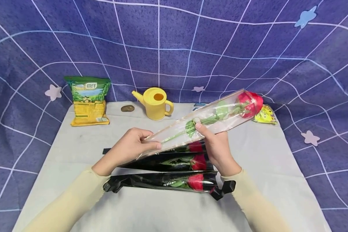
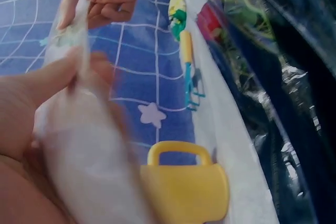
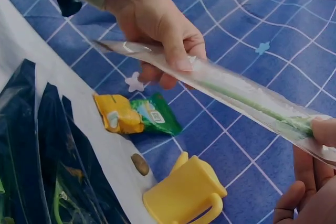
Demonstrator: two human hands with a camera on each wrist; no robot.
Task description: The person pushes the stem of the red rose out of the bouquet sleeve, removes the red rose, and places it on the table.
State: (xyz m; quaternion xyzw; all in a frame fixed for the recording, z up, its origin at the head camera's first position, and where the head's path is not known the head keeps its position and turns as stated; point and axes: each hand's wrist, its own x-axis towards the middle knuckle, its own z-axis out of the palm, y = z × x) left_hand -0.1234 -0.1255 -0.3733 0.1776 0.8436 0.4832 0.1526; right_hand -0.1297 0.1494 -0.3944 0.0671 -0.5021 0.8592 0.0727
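A single red rose [image 1: 250,103] in a clear, pale-edged sleeve is held up at a slant above the table, bloom to the upper right. My left hand [image 1: 134,145] pinches the sleeve's narrow lower end between thumb and fingers. Farther up, my right hand [image 1: 217,146] grips it with the thumb on top, beside a green leaf [image 1: 190,128]. Beneath lie several roses in black wrapping, their blooms to the right; the nearest wrapped rose [image 1: 195,182] lies closest to me, and another wrapped rose [image 1: 198,161] is just behind it. The farthest one is partly hidden by the held sleeve.
Along the table's back stand a green-and-yellow bag [image 1: 90,101], a brown stone [image 1: 127,108] and a yellow watering can [image 1: 156,104]. A small rake [image 2: 188,72] with a yellow handle and a yellow packet [image 1: 265,115] lie farther right. A purple gridded cloth [image 1: 174,38] hangs behind.
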